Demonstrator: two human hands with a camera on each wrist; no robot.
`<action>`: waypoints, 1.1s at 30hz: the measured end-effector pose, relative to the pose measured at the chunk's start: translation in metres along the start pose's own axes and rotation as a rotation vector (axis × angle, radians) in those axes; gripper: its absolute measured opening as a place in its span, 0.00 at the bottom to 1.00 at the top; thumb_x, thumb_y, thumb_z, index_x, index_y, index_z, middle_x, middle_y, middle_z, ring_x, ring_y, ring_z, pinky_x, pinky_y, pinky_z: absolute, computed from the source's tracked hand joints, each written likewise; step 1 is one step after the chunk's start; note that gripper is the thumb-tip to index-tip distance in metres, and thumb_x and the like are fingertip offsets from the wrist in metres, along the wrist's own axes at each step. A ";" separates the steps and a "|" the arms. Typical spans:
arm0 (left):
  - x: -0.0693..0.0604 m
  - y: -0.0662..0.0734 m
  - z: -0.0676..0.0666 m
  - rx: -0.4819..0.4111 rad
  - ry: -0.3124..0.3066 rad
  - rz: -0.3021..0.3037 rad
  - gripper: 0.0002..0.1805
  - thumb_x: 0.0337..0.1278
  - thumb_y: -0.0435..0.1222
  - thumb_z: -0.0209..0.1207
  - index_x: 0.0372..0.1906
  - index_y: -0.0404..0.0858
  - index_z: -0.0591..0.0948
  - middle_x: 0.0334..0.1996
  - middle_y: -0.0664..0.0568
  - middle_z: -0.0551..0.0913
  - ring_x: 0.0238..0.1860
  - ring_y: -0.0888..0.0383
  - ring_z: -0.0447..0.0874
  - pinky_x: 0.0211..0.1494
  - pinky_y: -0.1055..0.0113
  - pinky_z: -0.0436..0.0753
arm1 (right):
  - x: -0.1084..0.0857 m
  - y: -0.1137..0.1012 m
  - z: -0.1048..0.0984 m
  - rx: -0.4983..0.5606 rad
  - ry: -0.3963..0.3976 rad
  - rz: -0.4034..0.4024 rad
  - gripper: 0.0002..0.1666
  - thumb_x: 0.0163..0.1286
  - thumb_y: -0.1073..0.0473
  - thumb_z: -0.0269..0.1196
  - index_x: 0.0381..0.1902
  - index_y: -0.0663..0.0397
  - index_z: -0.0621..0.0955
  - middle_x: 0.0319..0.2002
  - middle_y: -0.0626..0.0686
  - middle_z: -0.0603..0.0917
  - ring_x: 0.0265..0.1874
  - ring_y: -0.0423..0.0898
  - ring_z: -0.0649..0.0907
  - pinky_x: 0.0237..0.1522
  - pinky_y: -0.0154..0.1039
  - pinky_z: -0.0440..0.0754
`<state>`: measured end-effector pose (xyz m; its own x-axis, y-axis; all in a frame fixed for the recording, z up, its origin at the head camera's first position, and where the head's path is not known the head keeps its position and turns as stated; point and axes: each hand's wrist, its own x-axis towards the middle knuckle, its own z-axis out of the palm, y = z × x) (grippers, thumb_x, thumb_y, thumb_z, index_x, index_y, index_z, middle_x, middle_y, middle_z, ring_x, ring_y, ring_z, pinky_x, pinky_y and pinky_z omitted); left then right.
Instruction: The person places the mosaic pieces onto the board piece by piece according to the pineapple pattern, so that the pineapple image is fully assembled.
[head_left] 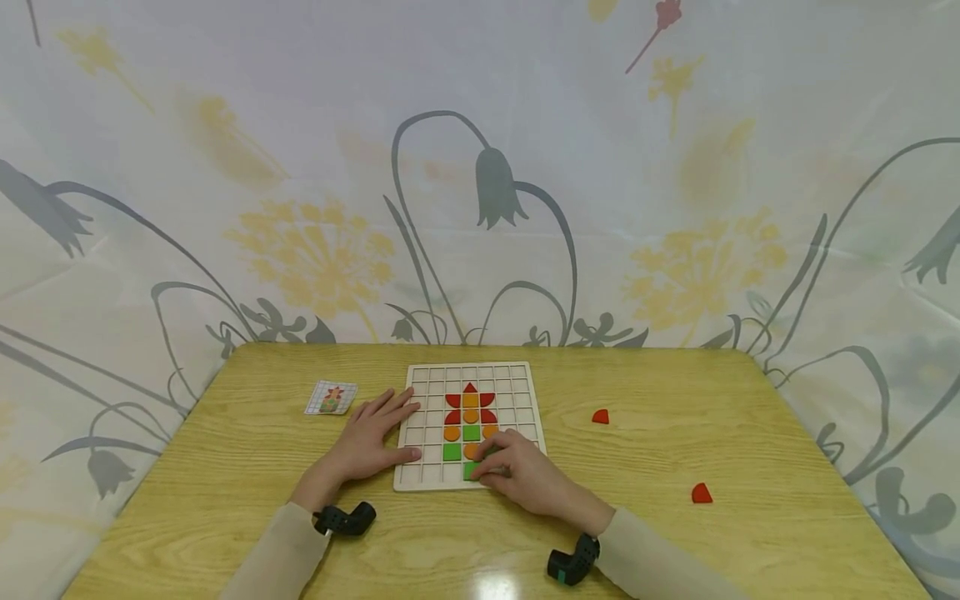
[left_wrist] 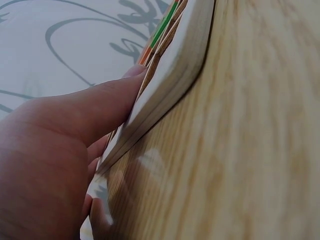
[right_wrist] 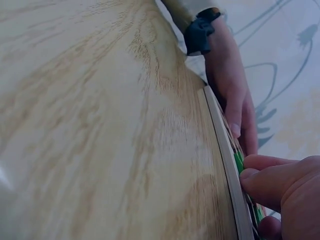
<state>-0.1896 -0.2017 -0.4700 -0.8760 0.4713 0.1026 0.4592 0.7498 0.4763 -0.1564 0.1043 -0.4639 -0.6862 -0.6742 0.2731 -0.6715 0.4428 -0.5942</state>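
Observation:
A white wooden grid board point(head_left: 517, 404) lies on the table, with red, orange and green flat pieces set in its squares. My left hand point(head_left: 367, 437) rests along the board's left edge, fingers spread and thumb on the rim. Near the board's front edge, my right hand point(head_left: 521, 475) pinches a green square tile point(head_left: 469, 472) between thumb and finger, low over the front row. The right wrist view shows the fingertips on that green tile point(right_wrist: 239, 162). Some squares at the board's front right are hidden under the right hand.
A small pattern card point(head_left: 331, 398) lies left of the board. To the right, two red rounded pieces lie loose: one red piece point(head_left: 601, 417) farther back, another red piece point(head_left: 701, 493) nearer the front. A patterned cloth point(head_left: 480, 275) hangs behind the wooden table point(head_left: 637, 375).

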 end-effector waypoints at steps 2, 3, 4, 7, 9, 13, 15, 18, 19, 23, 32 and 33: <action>0.000 -0.001 0.001 0.003 -0.001 0.001 0.42 0.60 0.57 0.63 0.74 0.42 0.68 0.78 0.49 0.56 0.77 0.41 0.47 0.72 0.36 0.46 | 0.000 -0.001 0.000 0.017 -0.001 0.023 0.05 0.67 0.60 0.69 0.37 0.45 0.91 0.48 0.46 0.81 0.47 0.43 0.76 0.48 0.40 0.76; 0.001 -0.001 0.001 0.006 -0.002 0.001 0.42 0.60 0.57 0.62 0.75 0.42 0.68 0.78 0.50 0.56 0.77 0.41 0.47 0.72 0.37 0.46 | 0.000 -0.001 0.000 0.021 -0.002 0.034 0.05 0.67 0.60 0.69 0.37 0.45 0.91 0.47 0.46 0.81 0.47 0.43 0.76 0.48 0.40 0.76; 0.001 -0.001 0.001 0.006 -0.002 0.001 0.42 0.60 0.57 0.62 0.75 0.42 0.68 0.78 0.50 0.56 0.77 0.41 0.46 0.72 0.37 0.46 | 0.000 -0.001 0.000 0.023 -0.004 0.043 0.05 0.67 0.60 0.69 0.37 0.44 0.91 0.47 0.45 0.80 0.47 0.42 0.75 0.47 0.39 0.76; 0.001 -0.001 0.001 0.001 -0.002 0.001 0.42 0.60 0.58 0.62 0.75 0.43 0.68 0.78 0.50 0.56 0.78 0.42 0.46 0.72 0.37 0.46 | 0.001 -0.001 0.000 0.018 -0.007 0.051 0.06 0.67 0.60 0.69 0.37 0.44 0.91 0.47 0.44 0.80 0.46 0.41 0.75 0.46 0.38 0.76; 0.002 -0.002 0.001 -0.003 -0.001 0.002 0.42 0.60 0.58 0.62 0.75 0.43 0.68 0.78 0.50 0.55 0.78 0.42 0.46 0.72 0.36 0.46 | 0.001 0.000 -0.001 0.009 -0.012 0.048 0.06 0.67 0.60 0.69 0.37 0.44 0.91 0.46 0.43 0.80 0.45 0.41 0.75 0.46 0.38 0.76; 0.001 -0.003 0.002 -0.011 0.004 0.006 0.42 0.60 0.58 0.62 0.75 0.42 0.68 0.78 0.50 0.55 0.78 0.41 0.45 0.72 0.36 0.46 | 0.002 0.001 -0.003 0.023 -0.022 0.039 0.06 0.67 0.61 0.69 0.37 0.44 0.91 0.45 0.42 0.80 0.45 0.40 0.77 0.46 0.38 0.77; 0.001 -0.004 0.002 -0.015 0.006 0.007 0.42 0.60 0.58 0.62 0.75 0.42 0.68 0.78 0.50 0.56 0.78 0.41 0.45 0.72 0.36 0.46 | 0.003 0.002 -0.004 0.056 -0.019 0.040 0.07 0.67 0.63 0.69 0.37 0.45 0.90 0.44 0.42 0.81 0.45 0.40 0.77 0.46 0.37 0.78; 0.001 -0.004 0.002 -0.020 0.005 0.005 0.42 0.60 0.58 0.62 0.75 0.43 0.68 0.78 0.50 0.55 0.78 0.42 0.45 0.72 0.36 0.46 | 0.004 0.003 -0.007 0.115 -0.005 0.044 0.08 0.66 0.66 0.68 0.37 0.48 0.90 0.43 0.42 0.82 0.42 0.39 0.79 0.43 0.36 0.79; 0.000 -0.004 0.003 -0.020 0.005 0.004 0.42 0.60 0.58 0.62 0.75 0.43 0.68 0.78 0.50 0.55 0.78 0.42 0.45 0.72 0.36 0.46 | 0.004 0.004 -0.008 0.128 0.000 0.043 0.08 0.66 0.67 0.68 0.37 0.48 0.90 0.42 0.42 0.82 0.41 0.38 0.79 0.42 0.35 0.79; 0.000 -0.004 0.003 -0.015 0.005 0.005 0.42 0.60 0.58 0.62 0.75 0.43 0.68 0.78 0.50 0.56 0.78 0.42 0.45 0.72 0.36 0.46 | 0.002 0.010 -0.017 0.156 0.026 0.043 0.10 0.66 0.69 0.66 0.38 0.50 0.89 0.42 0.43 0.82 0.35 0.38 0.78 0.35 0.34 0.79; 0.000 -0.003 0.002 -0.013 0.007 0.000 0.42 0.60 0.59 0.62 0.75 0.43 0.68 0.78 0.50 0.56 0.78 0.41 0.46 0.72 0.35 0.46 | -0.014 0.035 -0.051 0.059 0.154 0.163 0.08 0.67 0.68 0.66 0.39 0.51 0.89 0.43 0.47 0.83 0.38 0.44 0.80 0.35 0.36 0.78; 0.000 -0.003 0.002 -0.012 0.007 -0.001 0.42 0.59 0.59 0.62 0.75 0.43 0.68 0.78 0.50 0.56 0.78 0.42 0.45 0.72 0.35 0.46 | -0.017 0.040 -0.056 0.045 0.171 0.189 0.08 0.67 0.68 0.66 0.39 0.51 0.89 0.43 0.47 0.83 0.39 0.45 0.80 0.36 0.37 0.78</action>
<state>-0.1910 -0.2032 -0.4737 -0.8775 0.4672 0.1080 0.4564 0.7445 0.4873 -0.1869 0.1663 -0.4502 -0.8383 -0.4702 0.2760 -0.5164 0.5223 -0.6786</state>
